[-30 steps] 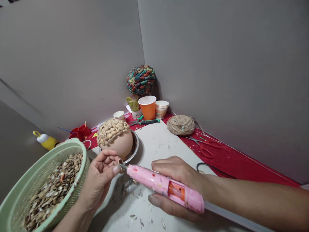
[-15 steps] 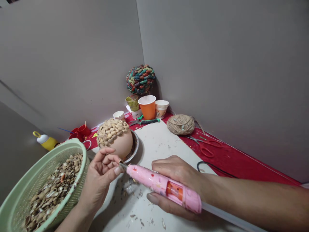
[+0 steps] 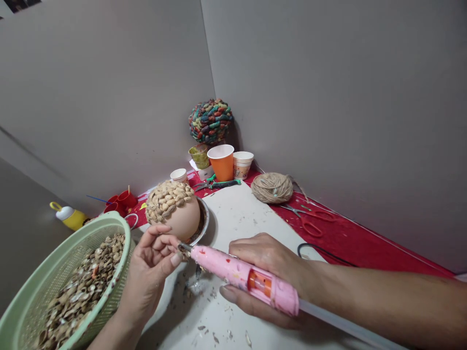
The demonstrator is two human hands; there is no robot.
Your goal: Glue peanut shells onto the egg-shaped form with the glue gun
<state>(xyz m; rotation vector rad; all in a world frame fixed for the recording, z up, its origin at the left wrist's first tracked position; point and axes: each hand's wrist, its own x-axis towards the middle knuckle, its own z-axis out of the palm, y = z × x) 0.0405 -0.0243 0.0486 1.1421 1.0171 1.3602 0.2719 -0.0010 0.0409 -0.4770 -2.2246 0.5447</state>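
A pink hot glue gun (image 3: 233,274) is in the grip of my right hand (image 3: 262,262), its nozzle pointing left and a clear glue stick (image 3: 339,323) trailing from its back end. My left hand (image 3: 155,262) pinches a small brown nut shell (image 3: 182,251) between thumb and fingertips, right at the nozzle; the tip partly hides it. Just behind these fingers rests a round beige ball (image 3: 184,218) in a silver dish (image 3: 203,228). Shells (image 3: 170,197) cover the ball's upper part, while its lower side is bare and smooth.
At left a green basket (image 3: 126,243) holds many shells. Farther back are an orange cup (image 3: 222,165), paper cups (image 3: 242,165), green-handled pliers (image 3: 222,183) and a colourful ball (image 3: 210,121). Twine (image 3: 272,188) and red scissors (image 3: 310,226) lie at right. A black cord (image 3: 328,257) runs behind my wrist.
The glue gun has shifted slightly left and turned a little, its nozzle still at the shell in my left fingers. My left hand has barely moved. The camera view has drifted slightly.
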